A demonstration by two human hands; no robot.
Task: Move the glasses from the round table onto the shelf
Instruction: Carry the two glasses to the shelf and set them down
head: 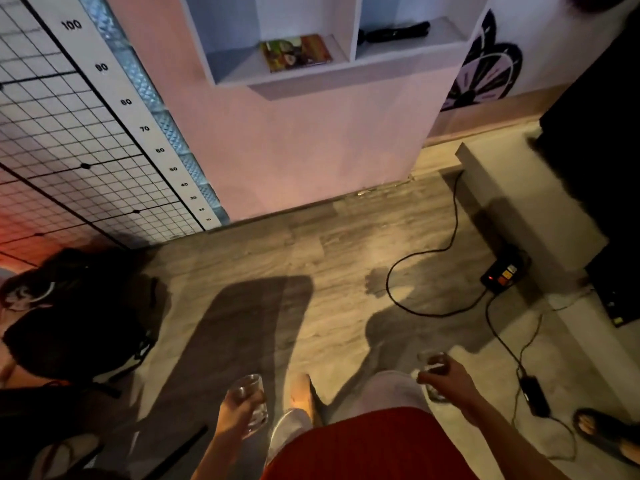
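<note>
My left hand grips a clear drinking glass low in the view, over the floor. My right hand holds a second clear glass further right, also above the floor. Both glasses look upright and empty. A white wall shelf with two open compartments hangs on the pink wall straight ahead, well above and beyond both hands. Its left compartment holds a colourful book, its right one a black object. The round table is out of view.
A black cable loops across the wooden floor to a power strip and an adapter. A grey platform is at right, a black bag at left. A wire grid panel leans left. Another person's foot.
</note>
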